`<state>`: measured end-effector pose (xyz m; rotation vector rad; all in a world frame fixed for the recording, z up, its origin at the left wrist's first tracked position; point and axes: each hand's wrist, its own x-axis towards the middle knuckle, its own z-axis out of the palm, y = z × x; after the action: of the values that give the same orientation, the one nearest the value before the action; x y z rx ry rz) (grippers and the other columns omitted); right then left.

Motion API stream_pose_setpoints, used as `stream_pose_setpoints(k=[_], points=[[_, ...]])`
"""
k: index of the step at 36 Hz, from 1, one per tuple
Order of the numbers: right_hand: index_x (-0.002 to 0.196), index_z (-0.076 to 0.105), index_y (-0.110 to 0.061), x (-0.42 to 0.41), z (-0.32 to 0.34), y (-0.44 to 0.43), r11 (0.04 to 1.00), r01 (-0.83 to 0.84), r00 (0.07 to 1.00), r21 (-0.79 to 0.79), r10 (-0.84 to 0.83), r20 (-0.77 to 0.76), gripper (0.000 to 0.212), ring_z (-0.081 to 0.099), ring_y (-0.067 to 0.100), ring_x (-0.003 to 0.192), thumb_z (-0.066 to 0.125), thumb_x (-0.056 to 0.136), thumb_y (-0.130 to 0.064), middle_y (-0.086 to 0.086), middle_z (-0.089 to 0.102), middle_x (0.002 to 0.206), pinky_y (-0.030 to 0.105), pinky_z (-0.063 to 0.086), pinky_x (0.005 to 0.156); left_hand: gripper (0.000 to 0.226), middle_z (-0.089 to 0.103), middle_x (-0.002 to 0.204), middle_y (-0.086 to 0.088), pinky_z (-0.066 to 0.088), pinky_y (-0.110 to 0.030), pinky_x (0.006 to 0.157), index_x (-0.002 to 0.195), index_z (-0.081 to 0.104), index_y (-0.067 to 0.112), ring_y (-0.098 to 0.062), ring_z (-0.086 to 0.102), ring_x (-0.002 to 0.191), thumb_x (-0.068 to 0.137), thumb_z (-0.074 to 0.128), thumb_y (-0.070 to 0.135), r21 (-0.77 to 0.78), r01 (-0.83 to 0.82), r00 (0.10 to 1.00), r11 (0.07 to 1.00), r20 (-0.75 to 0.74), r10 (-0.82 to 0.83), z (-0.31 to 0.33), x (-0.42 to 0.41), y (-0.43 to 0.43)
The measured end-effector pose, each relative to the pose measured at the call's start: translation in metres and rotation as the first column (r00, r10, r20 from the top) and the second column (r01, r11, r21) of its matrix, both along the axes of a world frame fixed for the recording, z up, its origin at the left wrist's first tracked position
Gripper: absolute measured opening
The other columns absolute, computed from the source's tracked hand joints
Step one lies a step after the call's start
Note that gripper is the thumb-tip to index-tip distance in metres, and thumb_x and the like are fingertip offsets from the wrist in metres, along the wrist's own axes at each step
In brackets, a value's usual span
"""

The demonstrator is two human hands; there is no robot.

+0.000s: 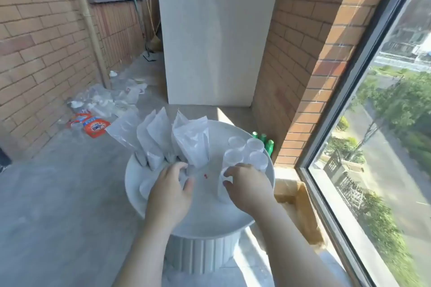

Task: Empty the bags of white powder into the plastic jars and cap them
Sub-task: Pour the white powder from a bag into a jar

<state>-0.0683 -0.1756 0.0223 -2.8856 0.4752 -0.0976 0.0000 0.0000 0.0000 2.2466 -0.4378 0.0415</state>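
Clenched round a clear plastic jar [223, 184], my right grip [248, 185] holds it upright on the near right part of the round white surface [210, 216], with the fingers wrapped over the jar's left wall. My left grip [171, 191] has its fingers curled at the bottom corner of the nearest bag [192, 144] and touches it. Whether they have truly closed on it I cannot tell.

The bags are clear plastic pouches packed with white powder. They stand tilted, leaning on one another in a fan across the far left of the surface. I count at least four, and their overlap hides any more. The jars are clear and their mouths look open. Four other jars [235, 144] stand clustered at the far right, just beyond my right grip, which makes five with the one I hold. A small red speck [205, 176] lies on the surface between my two grips.
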Motion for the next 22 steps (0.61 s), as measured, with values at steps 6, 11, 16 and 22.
stream_pose_setpoints(k=[6, 11, 16, 22], points=[[0.115, 0.062, -0.022, 0.003, -0.025, 0.009, 0.996, 0.091, 0.994, 0.021, -0.090, -0.054, 0.021, 0.062, 0.029, 0.104, 0.051, 0.098, -0.027, -0.001, 0.061, 0.114, 0.032, 0.042, 0.069, 0.032, 0.060, 0.127, 0.009, 0.044, -0.029, 0.087, 0.126, 0.056, 0.025, -0.016, 0.061, 0.108, 0.095, 0.059, 0.031, -0.039, -0.026, 0.997, 0.999, -0.080, 0.023, -0.005, 0.007, -0.006], [0.097, 0.060, -0.023, 0.009, -0.039, 0.010, 0.995, 0.061, 0.998, 0.080, -0.058, -0.036, 0.010, 0.061, 0.030, 0.090, 0.050, 0.098, -0.021, -0.001, 0.061, 0.099, 0.031, 0.038, 0.064, 0.033, 0.055, 0.130, 0.009, 0.043, -0.027, 0.085, 0.128, 0.053, 0.024, -0.015, 0.061, 0.107, 0.096, 0.057, 0.032, -0.022, 0.011, 0.998, 1.000, -0.059, -0.012, 0.002, 0.010, -0.010], [0.093, 0.065, -0.022, 0.014, -0.041, 0.020, 0.976, -0.030, 0.999, 0.216, 0.034, -0.015, 0.011, 0.061, 0.024, 0.086, 0.054, 0.096, -0.022, -0.003, 0.067, 0.094, 0.039, 0.054, 0.073, 0.030, 0.055, 0.129, 0.010, 0.039, -0.027, 0.080, 0.125, 0.053, 0.026, -0.015, 0.061, 0.102, 0.096, 0.056, 0.033, 0.014, -0.042, 0.998, 0.999, -0.041, 0.042, 0.010, 0.017, -0.005], [0.100, 0.070, -0.029, 0.015, -0.035, 0.028, 0.930, -0.115, 0.992, 0.348, 0.129, -0.017, 0.010, 0.061, 0.010, 0.087, 0.063, 0.093, -0.032, -0.009, 0.071, 0.096, 0.031, 0.053, 0.079, 0.031, 0.055, 0.132, 0.006, 0.038, -0.026, 0.081, 0.127, 0.055, 0.024, -0.017, 0.059, 0.105, 0.097, 0.055, 0.032, 0.045, -0.071, 0.996, 0.996, -0.058, 0.074, 0.014, 0.025, 0.002]])
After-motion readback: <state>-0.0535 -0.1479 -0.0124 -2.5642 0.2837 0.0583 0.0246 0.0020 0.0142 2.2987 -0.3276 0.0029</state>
